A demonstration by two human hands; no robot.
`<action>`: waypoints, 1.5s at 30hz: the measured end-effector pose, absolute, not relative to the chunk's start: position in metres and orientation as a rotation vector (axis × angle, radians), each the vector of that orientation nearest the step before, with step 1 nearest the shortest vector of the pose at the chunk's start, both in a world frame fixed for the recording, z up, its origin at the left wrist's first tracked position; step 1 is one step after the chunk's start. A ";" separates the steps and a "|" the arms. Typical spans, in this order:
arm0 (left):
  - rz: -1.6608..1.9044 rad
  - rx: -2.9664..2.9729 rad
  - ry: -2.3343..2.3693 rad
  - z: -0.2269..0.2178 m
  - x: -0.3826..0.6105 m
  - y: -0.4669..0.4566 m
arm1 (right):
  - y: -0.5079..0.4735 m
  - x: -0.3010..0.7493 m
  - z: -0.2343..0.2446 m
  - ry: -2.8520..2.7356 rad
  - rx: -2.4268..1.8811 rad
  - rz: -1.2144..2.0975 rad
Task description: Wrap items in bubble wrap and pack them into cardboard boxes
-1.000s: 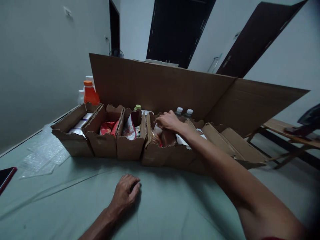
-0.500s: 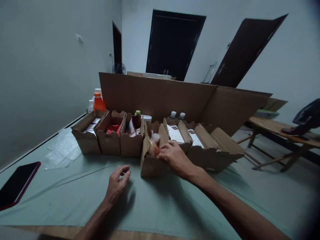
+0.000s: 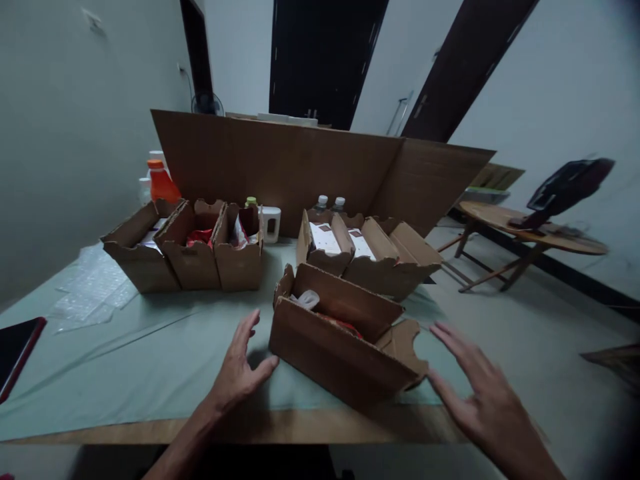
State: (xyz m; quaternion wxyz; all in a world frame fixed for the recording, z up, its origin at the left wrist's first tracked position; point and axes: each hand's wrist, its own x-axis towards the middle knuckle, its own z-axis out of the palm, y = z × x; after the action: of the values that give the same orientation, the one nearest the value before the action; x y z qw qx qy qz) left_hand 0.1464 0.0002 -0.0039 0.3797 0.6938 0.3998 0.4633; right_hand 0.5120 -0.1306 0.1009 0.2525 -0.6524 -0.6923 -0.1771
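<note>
Head view: both hands flanked a cardboard box [image 3: 335, 357] set near the front edge of the table [image 3: 125, 432], one at each end. Left hand [image 3: 237, 377] was at the box's left end, palm turned inward, fingers reaching forward, thumb angled right toward the lower corner; thumb and fingers spread apart, nothing held. Left arm [image 3: 193, 430] came up from the bottom edge, slanting right. Right hand [image 3: 483, 400] was at the opposite end, fingers stretched forward and left, thumb split wide from them and pointing at the box's corner, also holding nothing. Blur made contact hard to judge there; the thumb may have just touched that corner.

Box stood obliquely on the pale green cloth [image 3: 175, 360], right end closer to the person than the left. Inside: a white item [image 3: 307, 299] with a loop-like top, plus something red [image 3: 345, 327], partly hidden by the near wall.

Beyond it, a gap separated three boxes [image 3: 197, 270] on the left from more boxes [image 3: 390, 277] on the right, with white packs [image 3: 324, 238] in them. Tall cardboard panel [image 3: 280, 157] stood behind. Clear plastic wrap [image 3: 95, 287] lay left, phone [image 3: 20, 350] at far left.
</note>
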 end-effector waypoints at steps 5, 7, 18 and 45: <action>1.082 1.743 0.911 -0.008 0.173 0.010 | -0.153 0.489 0.042 -1.678 -1.900 0.165; 1.079 1.717 0.891 -0.006 0.182 0.014 | -0.141 0.477 0.032 -1.556 -1.919 0.325; 1.133 1.700 0.940 0.002 0.216 0.040 | -0.045 0.503 0.029 -1.392 -1.701 0.375; 1.054 1.891 0.935 -0.045 0.192 0.043 | 0.135 0.450 0.207 -2.580 -2.040 0.598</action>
State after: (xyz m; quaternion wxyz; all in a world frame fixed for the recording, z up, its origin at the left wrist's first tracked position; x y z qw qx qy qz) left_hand 0.1922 0.0428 -0.0452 0.3819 0.7411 0.3665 0.4130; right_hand 0.4503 0.1345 0.2066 -0.1005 -0.6072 -0.7678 0.1781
